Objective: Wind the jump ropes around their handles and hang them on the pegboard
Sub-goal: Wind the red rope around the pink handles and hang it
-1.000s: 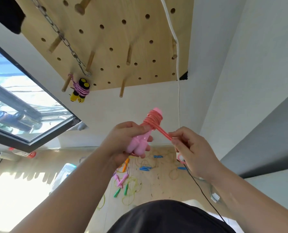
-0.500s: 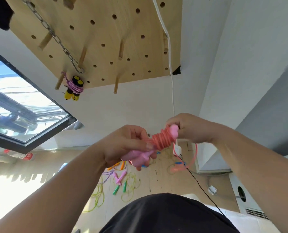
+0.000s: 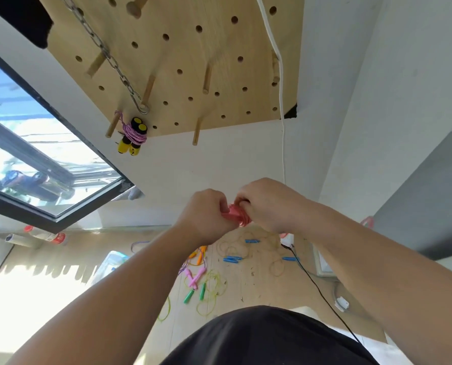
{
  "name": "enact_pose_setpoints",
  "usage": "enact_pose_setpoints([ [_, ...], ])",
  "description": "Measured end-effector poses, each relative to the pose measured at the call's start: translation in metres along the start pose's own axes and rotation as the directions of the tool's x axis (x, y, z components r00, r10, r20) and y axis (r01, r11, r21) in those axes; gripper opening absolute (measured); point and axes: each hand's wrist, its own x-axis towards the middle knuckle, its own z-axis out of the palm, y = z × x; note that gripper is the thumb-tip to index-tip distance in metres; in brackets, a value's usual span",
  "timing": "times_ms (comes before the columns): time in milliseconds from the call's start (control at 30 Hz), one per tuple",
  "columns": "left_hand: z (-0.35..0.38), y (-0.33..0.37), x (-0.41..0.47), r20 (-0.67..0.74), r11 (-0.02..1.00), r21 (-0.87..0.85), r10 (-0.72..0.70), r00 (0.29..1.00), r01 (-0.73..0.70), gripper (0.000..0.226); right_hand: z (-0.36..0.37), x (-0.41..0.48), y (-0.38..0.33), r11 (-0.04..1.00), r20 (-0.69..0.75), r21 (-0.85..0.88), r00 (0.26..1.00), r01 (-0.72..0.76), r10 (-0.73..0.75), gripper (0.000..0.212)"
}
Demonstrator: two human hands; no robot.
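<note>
Between left hand and right hand, in both grips, pink jump rope.

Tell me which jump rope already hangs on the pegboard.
The yellow-handled jump rope wound in purple cord, hanging from a lower-left wooden peg; the pink rope is hand-held, the rest lie on the wooden floor.

Both bare forearms were extended forward, rising from low left and low right, converging mid-view. Left grip was curled into fist, back of hand toward camera, fingers closed round pink wound rope. Right grip sat just beside left, knuckles nearly touching, fingers curled down onto same bundle. Thumbs and fingertips mostly hidden. Both wrists were roughly straight. Dark-clad torso showed low between arms.
</note>
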Motion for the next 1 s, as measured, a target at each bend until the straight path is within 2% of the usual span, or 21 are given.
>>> enact_pose_setpoints([
  [67,-0.003,-0.005,0.002,-0.049,0.988,-0.135,-0.084,0.995,0.077,0.032,0.009,-0.010,-0.001,0.995,-0.096,0.096,0.995,-0.003,0.012,0.026],
  [133,-0.005,-0.011,0.003,-0.035,0.942,-0.297,-0.177,0.984,0.159,0.032,0.021,-0.021,0.001,0.987,-0.210,0.155,0.978,0.033,0.000,0.024],
  [267,-0.003,-0.010,-0.003,0.101,0.720,-0.635,-0.285,0.953,0.282,0.035,0.041,-0.038,0.008,0.970,-0.420,0.225,0.908,0.096,0.007,0.023],
  [367,-0.004,-0.006,-0.008,0.189,0.579,-0.749,-0.280,0.941,0.322,0.031,0.043,-0.050,0.011,0.958,-0.503,0.231,0.864,0.169,-0.031,0.024],
  [433,-0.008,-0.001,-0.013,0.261,0.468,-0.813,-0.241,0.935,0.347,0.032,0.042,-0.057,0.011,0.921,-0.517,0.348,0.855,0.173,0.035,0.024],
  [467,-0.011,0.002,-0.016,0.287,0.412,-0.840,-0.213,0.934,0.352,0.034,0.039,-0.059,0.010,0.847,-0.479,0.505,0.870,0.166,0.115,0.024],
  [533,-0.015,0.010,-0.023,0.322,0.320,-0.882,-0.129,0.938,0.346,0.037,0.034,-0.061,0.009,0.538,-0.332,0.827,0.914,0.164,0.233,0.021],
  [567,-0.017,0.014,-0.026,0.331,0.284,-0.897,-0.080,0.940,0.340,0.038,0.032,-0.061,0.009,0.371,-0.264,0.915,0.931,0.159,0.251,0.022],
  [600,-0.018,0.017,-0.029,0.340,0.251,-0.907,-0.034,0.940,0.338,0.038,0.029,-0.060,0.008,0.247,-0.211,0.957,0.945,0.149,0.250,0.033],
  [633,-0.018,0.019,-0.031,0.353,0.220,-0.913,0.004,0.936,0.343,0.038,0.025,-0.059,0.008,0.168,-0.168,0.977,0.957,0.130,0.236,0.047],
  [667,-0.018,0.020,-0.033,0.370,0.188,-0.915,0.040,0.928,0.357,0.037,0.021,-0.059,0.009,0.150,-0.142,0.982,0.966,0.111,0.218,0.060],
  [700,-0.017,0.021,-0.035,0.393,0.153,-0.913,0.075,0.916,0.379,0.038,0.016,-0.058,0.009,0.179,-0.137,0.979,0.972,0.103,0.191,0.067],
  [733,-0.017,0.021,-0.037,0.424,0.118,-0.904,0.107,0.900,0.412,0.040,0.011,-0.057,0.012,0.259,-0.150,0.960,0.977,0.107,0.152,0.068],
  [800,-0.016,0.020,-0.038,0.482,0.057,-0.875,0.160,0.861,0.480,0.040,0.004,-0.054,0.020,0.545,-0.211,0.827,0.975,0.140,0.069,0.057],
  [833,-0.016,0.018,-0.038,0.501,0.036,-0.864,0.175,0.848,0.503,0.038,0.003,-0.051,0.023,0.652,-0.231,0.744,0.972,0.147,0.045,0.049],
  [867,-0.015,0.017,-0.038,0.511,0.024,-0.856,0.186,0.839,0.516,0.037,0.002,-0.049,0.025,0.696,-0.230,0.704,0.973,0.142,0.035,0.043],
  [900,-0.015,0.015,-0.037,0.515,0.018,-0.852,0.204,0.832,0.523,0.037,0.002,-0.048,0.025,0.693,-0.226,0.708,0.974,0.140,0.034,0.041],
  [1000,-0.014,0.010,-0.034,0.515,0.027,-0.851,0.244,0.822,0.525,0.040,0.007,-0.047,0.022,0.619,-0.234,0.769,0.971,0.159,0.040,0.039],
])
